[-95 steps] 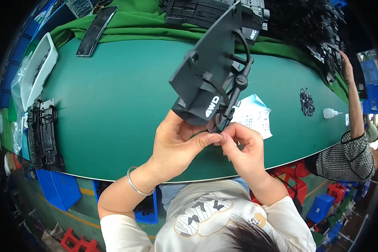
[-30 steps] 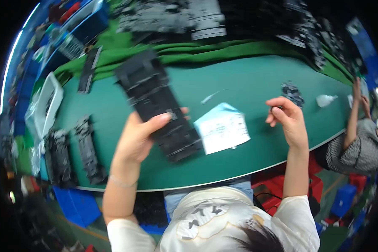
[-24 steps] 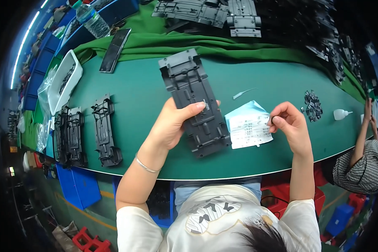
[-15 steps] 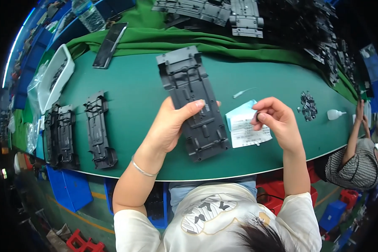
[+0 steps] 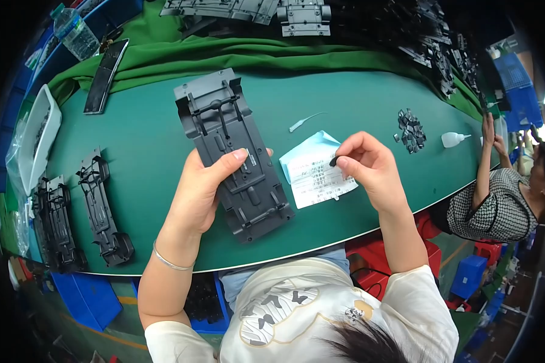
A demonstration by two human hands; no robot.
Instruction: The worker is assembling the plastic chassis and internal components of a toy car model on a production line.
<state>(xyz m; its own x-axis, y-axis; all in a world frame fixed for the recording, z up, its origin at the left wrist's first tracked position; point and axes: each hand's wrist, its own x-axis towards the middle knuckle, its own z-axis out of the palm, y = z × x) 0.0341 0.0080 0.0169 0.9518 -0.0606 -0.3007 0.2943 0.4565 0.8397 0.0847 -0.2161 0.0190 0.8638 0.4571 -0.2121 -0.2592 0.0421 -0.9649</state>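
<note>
My left hand (image 5: 206,184) grips a black plastic toy-car chassis (image 5: 242,175) by its side, thumb lying across the middle. The chassis is raised over the green table and tilted, its moulded axle and shaft shapes facing up. To the right, my right hand (image 5: 372,169) pinches a small black piece (image 5: 333,161) between thumb and fingertips. Below that hand lies a creased printed paper slip (image 5: 315,184) with a light blue sheet (image 5: 318,144) behind it. The small piece's exact shape is too small to tell.
More chassis (image 5: 103,215) lie at the left, near a white tray (image 5: 53,124). A small thin-tipped applicator (image 5: 298,124), a heap of small black parts (image 5: 412,130) and a white squeeze bottle (image 5: 453,140) are rightward. Another person (image 5: 493,196) sits at far right.
The whole scene has shifted left in the picture as my head turned. Both hands keep their holds, and the small black piece shows more plainly at my right fingertips.
</note>
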